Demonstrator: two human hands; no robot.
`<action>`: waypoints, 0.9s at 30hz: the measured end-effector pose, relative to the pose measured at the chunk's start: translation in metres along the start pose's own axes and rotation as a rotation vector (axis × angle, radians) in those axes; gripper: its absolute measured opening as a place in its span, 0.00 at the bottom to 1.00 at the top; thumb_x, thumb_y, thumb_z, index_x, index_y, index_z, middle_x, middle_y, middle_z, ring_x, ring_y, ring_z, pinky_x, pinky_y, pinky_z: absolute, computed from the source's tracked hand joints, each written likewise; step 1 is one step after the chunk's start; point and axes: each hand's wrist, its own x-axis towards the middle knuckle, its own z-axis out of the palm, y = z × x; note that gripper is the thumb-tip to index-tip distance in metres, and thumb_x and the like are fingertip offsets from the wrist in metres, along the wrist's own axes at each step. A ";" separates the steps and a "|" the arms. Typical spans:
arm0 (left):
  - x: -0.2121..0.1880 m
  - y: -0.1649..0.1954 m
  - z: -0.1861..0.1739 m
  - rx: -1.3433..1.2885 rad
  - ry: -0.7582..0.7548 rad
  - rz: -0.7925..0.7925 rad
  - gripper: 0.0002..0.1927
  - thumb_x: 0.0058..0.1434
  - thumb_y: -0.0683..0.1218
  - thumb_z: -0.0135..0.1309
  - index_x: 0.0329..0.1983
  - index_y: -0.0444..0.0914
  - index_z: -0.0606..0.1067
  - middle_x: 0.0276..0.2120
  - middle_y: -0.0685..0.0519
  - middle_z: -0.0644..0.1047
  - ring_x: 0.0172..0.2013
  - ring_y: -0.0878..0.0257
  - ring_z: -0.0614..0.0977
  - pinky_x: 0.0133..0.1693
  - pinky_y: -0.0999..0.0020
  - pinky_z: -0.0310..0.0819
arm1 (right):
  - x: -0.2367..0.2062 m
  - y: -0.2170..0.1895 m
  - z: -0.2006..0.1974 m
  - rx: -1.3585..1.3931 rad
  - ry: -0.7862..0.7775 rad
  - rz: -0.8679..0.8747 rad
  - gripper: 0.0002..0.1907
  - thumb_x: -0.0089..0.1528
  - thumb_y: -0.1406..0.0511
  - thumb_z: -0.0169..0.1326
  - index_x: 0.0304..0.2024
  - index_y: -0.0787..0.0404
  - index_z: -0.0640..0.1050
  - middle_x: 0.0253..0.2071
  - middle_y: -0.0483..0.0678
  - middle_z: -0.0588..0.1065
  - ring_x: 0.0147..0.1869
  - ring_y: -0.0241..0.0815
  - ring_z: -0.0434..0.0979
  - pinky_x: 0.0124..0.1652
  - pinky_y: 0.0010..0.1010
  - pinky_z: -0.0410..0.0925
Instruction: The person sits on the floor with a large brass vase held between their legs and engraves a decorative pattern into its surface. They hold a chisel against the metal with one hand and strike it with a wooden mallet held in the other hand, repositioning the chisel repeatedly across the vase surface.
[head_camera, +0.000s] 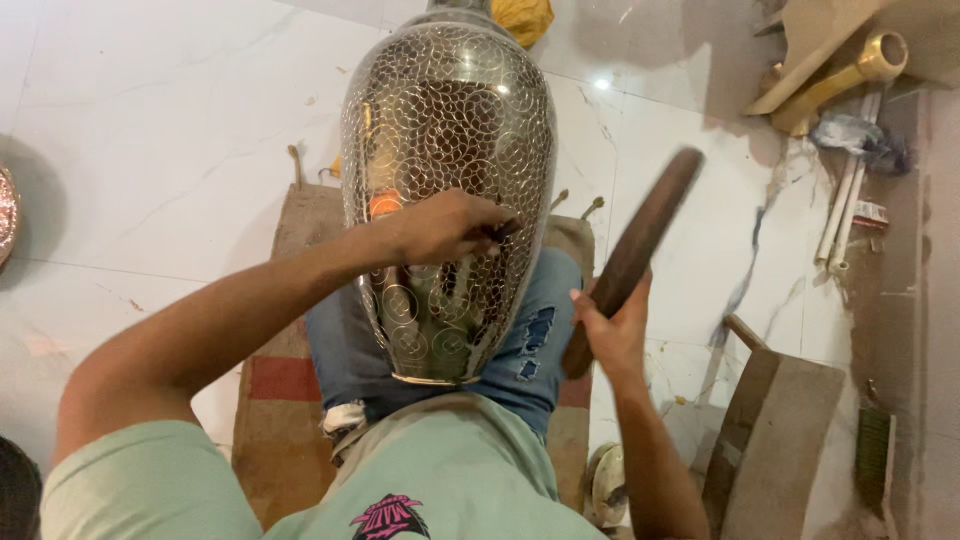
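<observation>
Marble floor (150, 130); left hand (440, 228) on vase (450, 110); right hand (612, 330) grips mallet (640, 240).

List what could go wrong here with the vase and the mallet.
1. The vase lies tilted across the lap, steadied only by the left hand; a hard blow might roll it onto the tiled floor.
2. The right hand swings the wooden mallet close to the left fingers pinching a small tool; a miss could hit them.
3. A stray strike could dent the finely patterned metal.
</observation>
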 end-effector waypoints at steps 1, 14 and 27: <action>-0.005 0.002 0.003 -0.001 0.051 -0.020 0.19 0.66 0.48 0.56 0.60 0.40 0.75 0.42 0.45 0.84 0.40 0.54 0.86 0.46 0.57 0.78 | 0.008 -0.030 -0.013 -0.470 -0.168 -0.328 0.46 0.59 0.68 0.62 0.76 0.55 0.54 0.55 0.58 0.78 0.50 0.57 0.84 0.54 0.47 0.74; -0.050 0.029 0.058 -0.251 0.852 -0.330 0.17 0.66 0.42 0.58 0.57 0.33 0.73 0.36 0.44 0.81 0.35 0.59 0.86 0.38 0.64 0.80 | 0.060 -0.224 0.043 -1.365 -0.645 -0.642 0.43 0.65 0.68 0.54 0.78 0.34 0.54 0.45 0.53 0.78 0.40 0.54 0.82 0.38 0.46 0.74; -0.050 0.024 0.091 -0.146 1.101 -0.274 0.15 0.66 0.40 0.60 0.54 0.31 0.72 0.39 0.45 0.81 0.36 0.56 0.85 0.39 0.63 0.80 | 0.057 -0.234 0.063 -1.303 -0.639 -0.815 0.49 0.59 0.71 0.54 0.77 0.38 0.50 0.40 0.54 0.74 0.32 0.55 0.80 0.29 0.44 0.74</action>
